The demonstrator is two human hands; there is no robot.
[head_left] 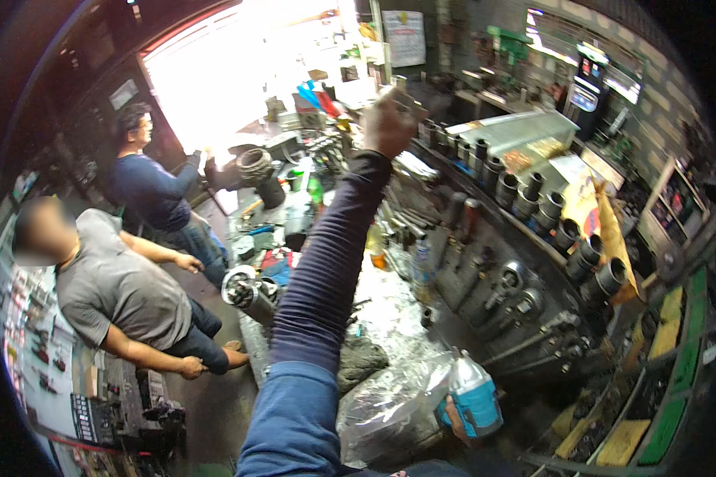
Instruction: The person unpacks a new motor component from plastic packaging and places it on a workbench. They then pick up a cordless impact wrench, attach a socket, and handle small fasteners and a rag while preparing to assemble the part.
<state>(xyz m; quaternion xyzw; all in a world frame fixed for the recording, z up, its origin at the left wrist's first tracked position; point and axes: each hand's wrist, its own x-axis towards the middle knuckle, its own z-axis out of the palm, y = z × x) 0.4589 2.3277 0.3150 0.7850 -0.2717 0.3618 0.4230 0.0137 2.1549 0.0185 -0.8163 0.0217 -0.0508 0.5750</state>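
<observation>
My left arm stretches far forward over the cluttered workbench [398, 314]. At its end my left hand [390, 126] is closed, near the far end of a row of dark sockets [527, 195]. Whatever its fingers hold is too blurred to make out. Low on the right, my right hand [456, 420] is wrapped round a teal cordless impact wrench [477, 400], its grey nose tipped upward. Only a few fingers of that hand show. Beside the wrench lies a crumpled clear plastic bag [386, 401], with a dark rag [362, 362] behind it.
Sockets line a ledge above a sloping dark panel hung with tools [509, 286]. A metal cylinder [250, 292] stands at the bench's left edge. Two people, one in a grey shirt [127, 278] and one in dark blue [147, 191], stand left. Parts bins [624, 441] are at lower right.
</observation>
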